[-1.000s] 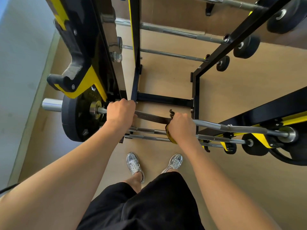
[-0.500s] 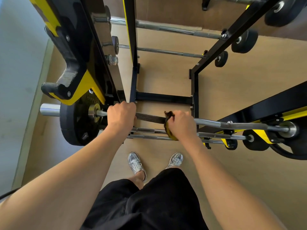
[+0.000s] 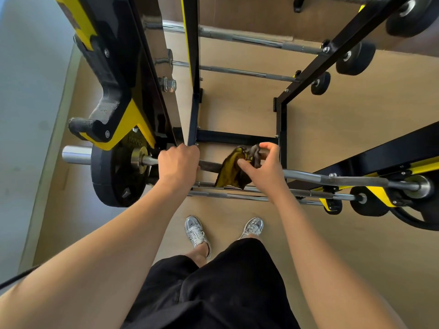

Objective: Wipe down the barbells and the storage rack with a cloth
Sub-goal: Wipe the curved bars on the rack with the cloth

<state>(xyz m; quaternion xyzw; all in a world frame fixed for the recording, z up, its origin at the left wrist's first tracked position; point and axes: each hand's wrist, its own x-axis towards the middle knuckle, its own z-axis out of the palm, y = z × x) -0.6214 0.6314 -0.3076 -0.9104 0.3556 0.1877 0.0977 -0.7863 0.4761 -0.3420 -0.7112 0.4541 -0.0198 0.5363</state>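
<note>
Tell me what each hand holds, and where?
The left hand grips the barbell shaft beside the weight plate; right hand pinches the cloth at its bunched top.

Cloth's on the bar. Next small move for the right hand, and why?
Probably close the right hand round the cloth and bar, then slide rightward: the cloth hangs loosely over the bar, the left hand grips the bar, and bare bar lies to the right.

Light was bright and even. Soft shadows lay on floor (image 3: 344, 143) beyond right grip (image 3: 263, 167). Barbell sleeve (image 3: 76, 155) left of left grip (image 3: 178, 163) glared. Frame edges bowed strongly; focus sharp.
</note>
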